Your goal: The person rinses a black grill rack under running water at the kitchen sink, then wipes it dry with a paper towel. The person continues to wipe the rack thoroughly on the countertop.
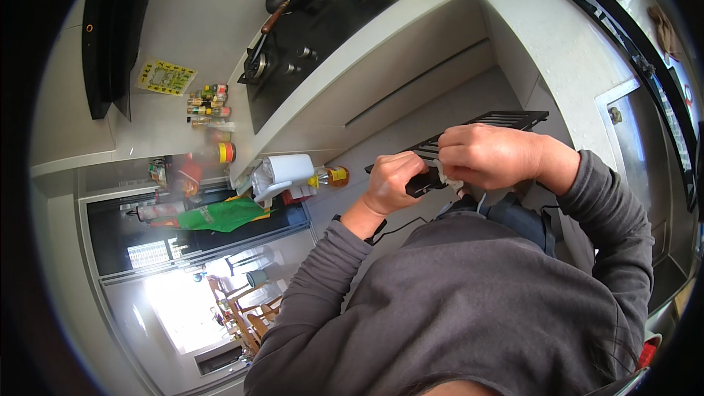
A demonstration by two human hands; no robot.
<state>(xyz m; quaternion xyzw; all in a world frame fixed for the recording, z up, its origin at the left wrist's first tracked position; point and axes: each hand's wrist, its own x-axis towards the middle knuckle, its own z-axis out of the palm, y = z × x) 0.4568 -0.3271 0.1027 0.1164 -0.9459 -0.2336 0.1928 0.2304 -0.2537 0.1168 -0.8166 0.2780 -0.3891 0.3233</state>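
A long black slatted rack (506, 120) stretches in front of my body, behind and beyond both hands. My left hand (396, 182) is closed, its fingers curled round a black piece (424, 182) that looks like part of the rack; the join is hidden. Just to its right, my right hand (490, 154) is closed too, fingers bent and pressed together at the rack's near side. Under its fingertips shows a small whitish bit (444, 174), too covered to tell what it is. The two hands are close together, fingers facing each other.
A black gas hob (323, 37) with a wok and ladle is set in the counter. Sauce bottles (209, 106) stand at the left. On the floor are a white bin (282, 176) and an oil bottle (334, 177). A sink (623, 121) lies at right.
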